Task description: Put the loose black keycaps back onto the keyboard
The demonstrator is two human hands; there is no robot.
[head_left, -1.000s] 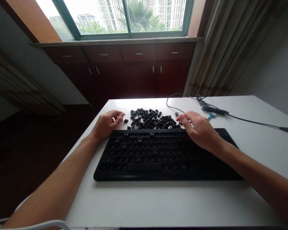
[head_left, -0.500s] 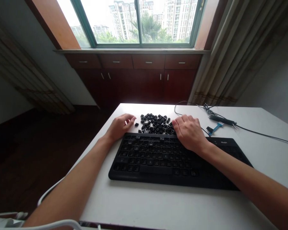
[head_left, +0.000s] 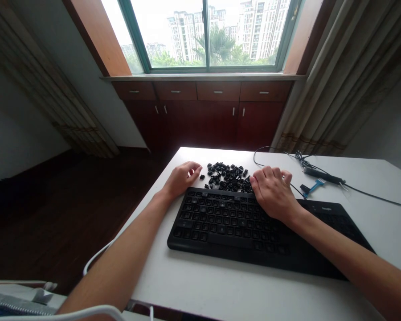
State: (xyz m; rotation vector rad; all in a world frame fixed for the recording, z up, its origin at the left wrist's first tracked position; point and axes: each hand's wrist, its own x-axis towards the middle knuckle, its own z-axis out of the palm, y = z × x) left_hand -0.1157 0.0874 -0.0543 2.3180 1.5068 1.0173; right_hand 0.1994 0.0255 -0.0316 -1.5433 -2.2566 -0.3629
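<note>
A black keyboard [head_left: 220, 240] lies on the white table, with many of its key positions bare and only a few keycaps in place. Behind its back edge is a heap of loose black keycaps [head_left: 232, 174]. My left hand [head_left: 180, 178] rests on the table at the keyboard's back left corner, fingers loosely curled and thumb apart, beside a single keycap [head_left: 202, 177]. My right hand [head_left: 272, 189] is over the keyboard's back edge at the right side of the heap. Its fingers are bent down and pressed together, and their tips are hidden from me.
A blue tool [head_left: 314, 187] lies on the table behind the keyboard, near a black cable bundle [head_left: 302, 159] and a dark rod-like piece [head_left: 324, 175]. A white cable [head_left: 95, 258] hangs by the table's left edge. Cabinets [head_left: 200, 120] stand under the window.
The whole view has shifted, so everything sits further right. My right hand's little finger now stands out from the others. My left hand stays beside the single keycap.
</note>
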